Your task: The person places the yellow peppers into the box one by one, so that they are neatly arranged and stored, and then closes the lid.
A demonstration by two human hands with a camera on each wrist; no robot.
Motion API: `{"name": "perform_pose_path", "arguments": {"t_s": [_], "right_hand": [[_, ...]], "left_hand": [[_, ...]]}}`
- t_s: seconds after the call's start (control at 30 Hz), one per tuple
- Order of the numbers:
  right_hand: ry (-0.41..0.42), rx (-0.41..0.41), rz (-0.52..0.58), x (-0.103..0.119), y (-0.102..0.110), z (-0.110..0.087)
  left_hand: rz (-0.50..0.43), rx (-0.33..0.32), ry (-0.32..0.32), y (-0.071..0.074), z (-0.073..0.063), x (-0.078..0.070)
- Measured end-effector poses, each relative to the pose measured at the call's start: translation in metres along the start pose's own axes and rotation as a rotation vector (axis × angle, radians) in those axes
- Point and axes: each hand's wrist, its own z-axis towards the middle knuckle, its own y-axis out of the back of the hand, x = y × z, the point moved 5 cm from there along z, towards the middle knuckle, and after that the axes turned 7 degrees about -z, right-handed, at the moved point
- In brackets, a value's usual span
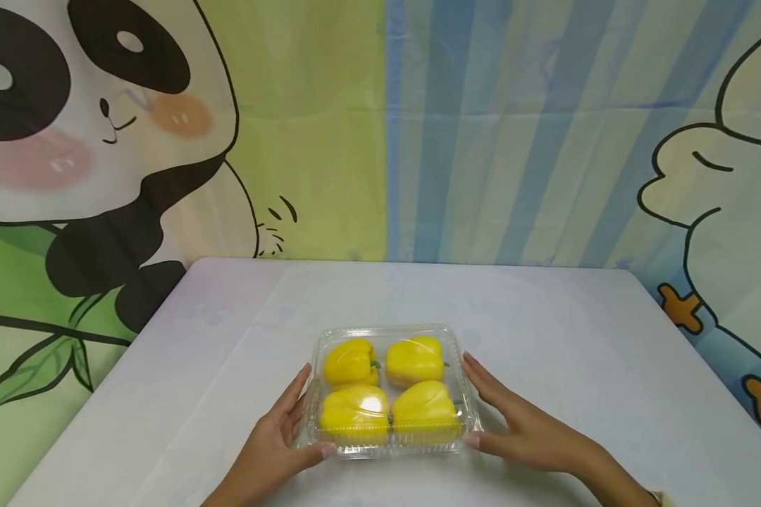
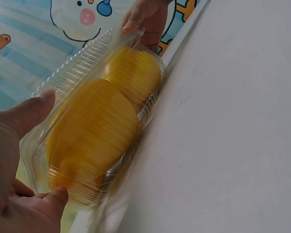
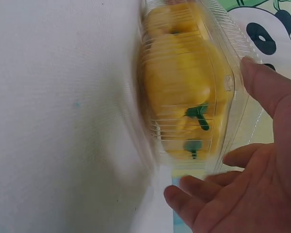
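Note:
A clear plastic clamshell box [image 1: 390, 451] with a ridged rim sits low over the table, its lid down. Inside are several yellow bell peppers [image 1: 413, 362], some showing green stems. My left hand [image 1: 269, 436] holds the box's left side, thumb at the near corner and fingers along the edge. On the other side, my right hand [image 1: 526, 429] is spread beside the box, its thumb close to the near right corner. The right wrist view shows that thumb [image 3: 262, 82] at the rim and the other fingers loosely extended past the box's end.
A pale cloth covers the table [image 1: 545, 324]. Behind it hangs a printed curtain [image 1: 330, 127] with a panda at left, stripes, and a white cartoon figure at right.

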Motion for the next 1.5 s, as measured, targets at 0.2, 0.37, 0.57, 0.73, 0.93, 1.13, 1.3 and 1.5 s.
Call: {"name": "perform_pose_path", "arguments": {"t_s": [0.2,0.37,0.57,0.73,0.93,1.13,1.3,1.5], "right_hand": [[-0.048,0.056,0.097,-0.003,-0.004,-0.002],[-0.037,0.051,0.136,-0.003,-0.005,-0.003],[-0.009,0.054,0.154,0.000,-0.004,-0.004],[-0.002,0.099,0.250,0.001,-0.008,-0.006],[0.006,0.113,0.400,0.002,-0.012,-0.009],[0.046,0.146,0.560,0.002,-0.017,-0.011],[0.072,0.155,0.638,0.001,-0.019,-0.012],[0.041,0.138,0.700,0.000,-0.021,-0.010]], "left_hand": [[-0.003,0.038,0.072,0.003,-0.002,-0.006],[-0.105,0.144,0.182,0.011,-0.004,-0.008],[-0.012,0.242,0.261,0.019,-0.003,-0.005],[-0.049,0.299,0.291,0.019,-0.004,-0.005],[-0.204,0.284,0.374,0.020,-0.008,-0.002],[-0.312,0.252,0.436,0.022,-0.008,0.004],[-0.340,0.264,0.453,0.020,-0.007,0.007],[-0.389,0.369,0.432,0.018,-0.008,0.009]]}}
